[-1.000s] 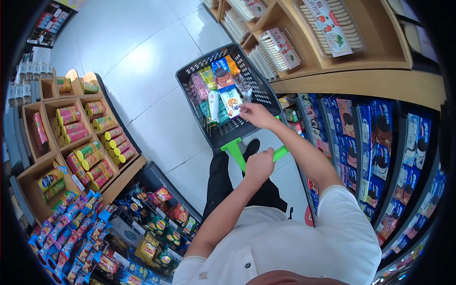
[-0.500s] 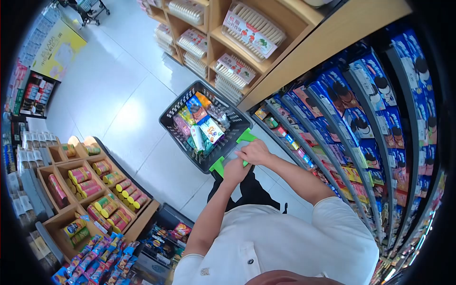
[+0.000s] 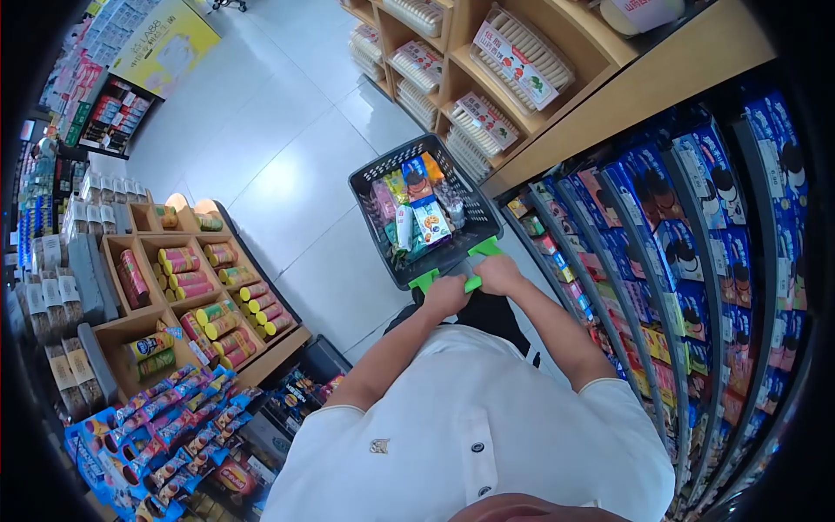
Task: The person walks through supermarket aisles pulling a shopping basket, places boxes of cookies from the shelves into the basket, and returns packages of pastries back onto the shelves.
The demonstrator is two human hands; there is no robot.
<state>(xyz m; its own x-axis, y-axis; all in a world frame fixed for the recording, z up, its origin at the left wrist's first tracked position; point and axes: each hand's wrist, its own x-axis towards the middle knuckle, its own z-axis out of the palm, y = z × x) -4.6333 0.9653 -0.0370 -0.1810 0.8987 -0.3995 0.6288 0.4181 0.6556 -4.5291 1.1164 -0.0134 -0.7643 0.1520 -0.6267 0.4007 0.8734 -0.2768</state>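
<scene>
A dark grey shopping basket (image 3: 365,228) is in front of my body, its open top facing me. Green grips show on its handle (image 3: 472,284). My left hand (image 3: 446,296) is closed round the handle's left part, and my right hand (image 3: 499,273) is closed round the right part, with a short green stretch between them. Inside the basket lie a blue packet (image 3: 417,177), a white box (image 3: 432,221) with a printed picture, a white tube-like pack (image 3: 404,228), an orange packet (image 3: 432,167) and other bagged goods.
On the right, a tall shelf holds rows of blue packets (image 3: 670,217). Wooden cubbies (image 3: 452,61) with clear boxes stand ahead. To the left are a wooden display (image 3: 174,317) of canisters and hanging blue snack packs (image 3: 165,435). Pale floor tiles (image 3: 296,174) run ahead.
My hands were close together, one overlapping the other; now they are apart along the handle. The basket appears farther right and higher in view, and the shelves have shifted as the camera moved.
</scene>
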